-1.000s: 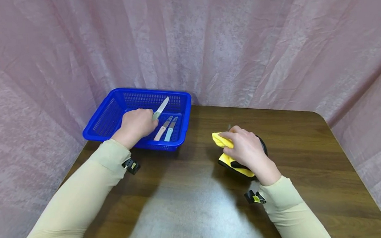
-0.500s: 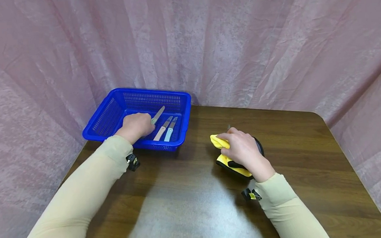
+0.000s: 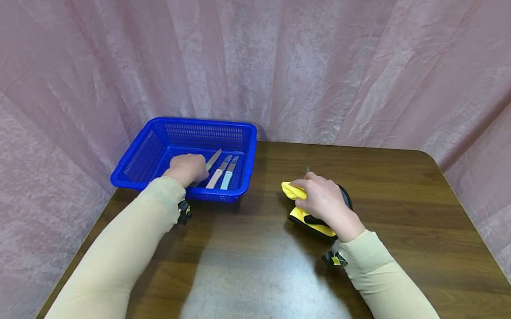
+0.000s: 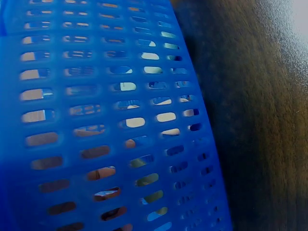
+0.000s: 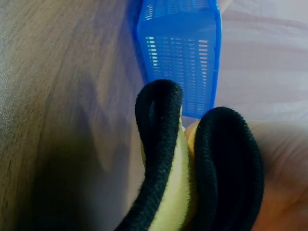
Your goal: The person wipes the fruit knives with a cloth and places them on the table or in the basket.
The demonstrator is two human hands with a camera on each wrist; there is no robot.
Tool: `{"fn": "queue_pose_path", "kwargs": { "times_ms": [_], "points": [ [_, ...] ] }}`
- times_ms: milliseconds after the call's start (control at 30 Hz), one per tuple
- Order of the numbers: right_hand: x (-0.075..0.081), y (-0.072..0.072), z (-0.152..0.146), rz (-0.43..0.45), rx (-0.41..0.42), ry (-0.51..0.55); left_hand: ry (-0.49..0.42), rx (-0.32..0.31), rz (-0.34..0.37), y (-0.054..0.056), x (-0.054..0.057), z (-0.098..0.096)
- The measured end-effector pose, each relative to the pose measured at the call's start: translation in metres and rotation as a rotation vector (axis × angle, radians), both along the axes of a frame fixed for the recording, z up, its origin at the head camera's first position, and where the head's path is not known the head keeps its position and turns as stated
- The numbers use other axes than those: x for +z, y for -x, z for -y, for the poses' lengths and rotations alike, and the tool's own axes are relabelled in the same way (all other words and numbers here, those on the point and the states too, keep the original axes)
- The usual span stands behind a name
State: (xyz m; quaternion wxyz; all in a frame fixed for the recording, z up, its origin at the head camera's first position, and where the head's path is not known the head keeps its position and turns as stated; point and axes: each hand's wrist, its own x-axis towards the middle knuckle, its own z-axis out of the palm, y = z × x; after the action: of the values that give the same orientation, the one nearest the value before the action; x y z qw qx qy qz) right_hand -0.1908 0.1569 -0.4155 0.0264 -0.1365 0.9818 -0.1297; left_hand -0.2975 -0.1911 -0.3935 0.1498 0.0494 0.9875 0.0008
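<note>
My left hand (image 3: 187,168) reaches down inside the blue plastic basket (image 3: 249,152) and grips the handle of a knife with a pale green handle (image 3: 213,158). Its blade points to the back right, close over the basket floor. Beside it lie a pink-handled knife (image 3: 214,178) and a light blue-handled knife (image 3: 227,180), nearly parallel. My right hand (image 3: 328,201) holds a folded yellow cloth (image 3: 301,214) with black edging, low over the table. A small thin grey tip (image 3: 307,169) sticks out past its fingers. In the left wrist view, the basket's slotted wall hides most of the hand.
The brown wooden table (image 3: 252,257) carries the basket at its back left. Pink curtains (image 3: 302,64) hang behind the table and along its sides. In the right wrist view, the basket (image 5: 178,72) stands beyond the black edging (image 5: 159,115) of the cloth.
My left hand has lowered the green-handled knife onto or near the basket floor, beside the other knives. My right hand has shifted slightly left with the cloth.
</note>
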Motion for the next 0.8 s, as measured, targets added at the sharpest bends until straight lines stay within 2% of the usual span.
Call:
{"fn": "queue_pose_path", "kwargs": {
  "times_ms": [233, 500, 800],
  "points": [
    [-0.004, 0.002, 0.000, 0.011, 0.001, -0.007, 0.020, 0.010, 0.062, 0.006, -0.007, 0.000],
    [-0.008, 0.005, 0.001, 0.040, 0.006, -0.016, 0.021, -0.005, 0.079, 0.002, -0.006, -0.001],
    [-0.013, 0.007, 0.001, 0.059, 0.004, -0.024, 0.028, 0.007, 0.096, 0.010, -0.016, -0.002]
  ]
}}
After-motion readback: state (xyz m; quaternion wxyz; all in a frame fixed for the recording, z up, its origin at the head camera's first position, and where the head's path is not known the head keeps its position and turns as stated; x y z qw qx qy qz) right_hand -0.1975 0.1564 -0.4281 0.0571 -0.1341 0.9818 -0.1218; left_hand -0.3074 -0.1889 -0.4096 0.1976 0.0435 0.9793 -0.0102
